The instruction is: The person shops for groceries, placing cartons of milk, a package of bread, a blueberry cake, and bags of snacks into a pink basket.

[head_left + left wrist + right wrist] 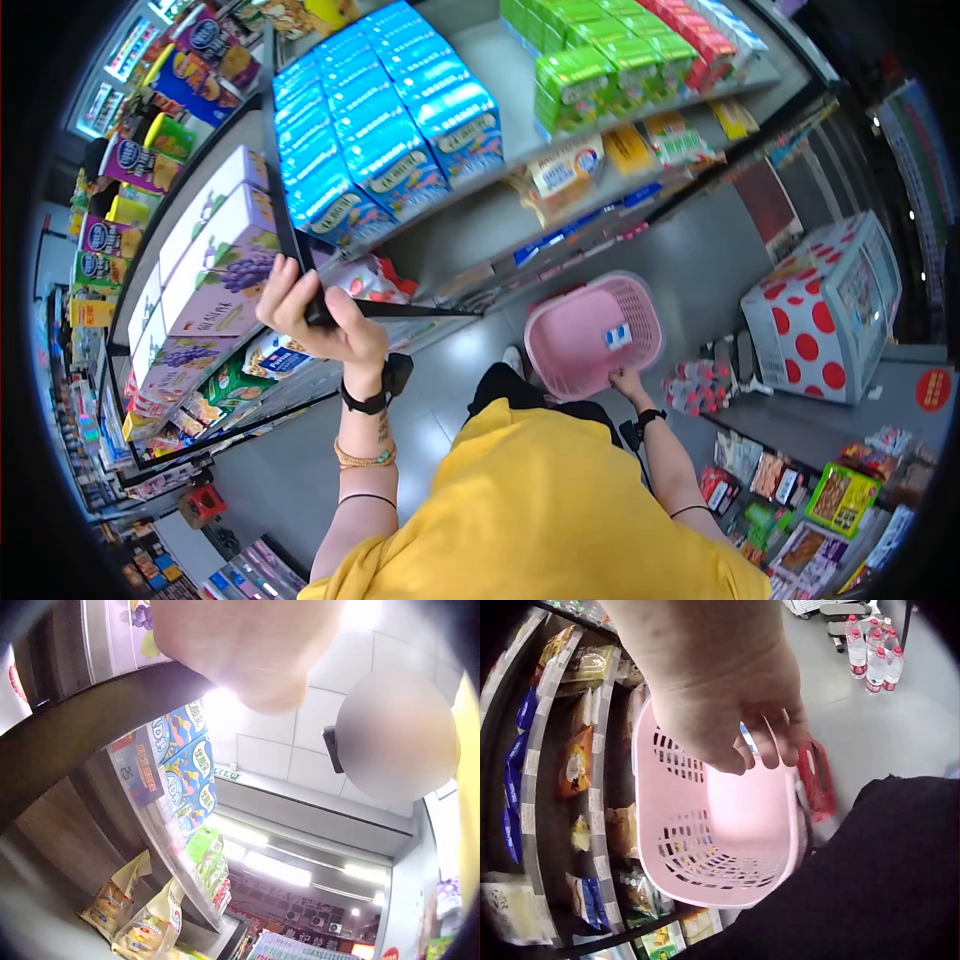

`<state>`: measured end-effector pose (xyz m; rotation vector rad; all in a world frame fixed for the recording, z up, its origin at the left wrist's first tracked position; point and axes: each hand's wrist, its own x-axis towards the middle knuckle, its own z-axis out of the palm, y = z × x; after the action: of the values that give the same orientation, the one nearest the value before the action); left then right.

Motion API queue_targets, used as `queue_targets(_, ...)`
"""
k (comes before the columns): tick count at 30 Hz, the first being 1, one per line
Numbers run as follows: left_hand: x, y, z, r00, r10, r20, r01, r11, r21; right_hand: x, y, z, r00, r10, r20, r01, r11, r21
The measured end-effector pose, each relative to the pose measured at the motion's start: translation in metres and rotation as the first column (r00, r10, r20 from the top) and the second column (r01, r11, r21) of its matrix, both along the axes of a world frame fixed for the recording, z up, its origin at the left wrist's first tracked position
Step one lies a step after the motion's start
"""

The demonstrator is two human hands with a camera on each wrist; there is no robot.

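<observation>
While right hand grips, basket lies below.

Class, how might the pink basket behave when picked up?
The pink basket is probably light for its size: its walls are slotted and only a small blue-and-white pack shows inside. It likely keeps its shape, looking like moulded plastic. If tilted, the pack may slide across the bare bottom.

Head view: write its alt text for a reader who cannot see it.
A person in a yellow shirt holds a pink plastic basket in the right hand; a small blue-and-white item lies inside. The left hand grips a black shelf frame near blue cartons and grape-printed boxes.
</observation>
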<state>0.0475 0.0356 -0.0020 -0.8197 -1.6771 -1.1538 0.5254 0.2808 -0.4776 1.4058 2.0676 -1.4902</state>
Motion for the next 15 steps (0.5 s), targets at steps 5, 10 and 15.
queue_targets(5, 0.002, 0.001, 0.001, 1.0, 0.027, 0.01, -0.027, 1.0, 0.004, -0.03, 0.035, -0.034, 0.981, 0.191, -0.038, -0.182, 0.969, 0.169)
queue_targets(10, 0.002, 0.01, -0.002, 0.988, 0.137, -0.075, -0.137, 0.991, 0.012, -0.045, 0.07, -0.065, 0.934, 0.319, 0.159, -0.353, 0.893, 0.278)
queue_targets(15, 0.002, 0.021, -0.004, 0.991, 0.132, -0.01, -0.13, 0.983, 0.127, -0.058, 0.071, -0.029, 0.97, 0.002, 0.243, -0.066, 0.965, 0.254)
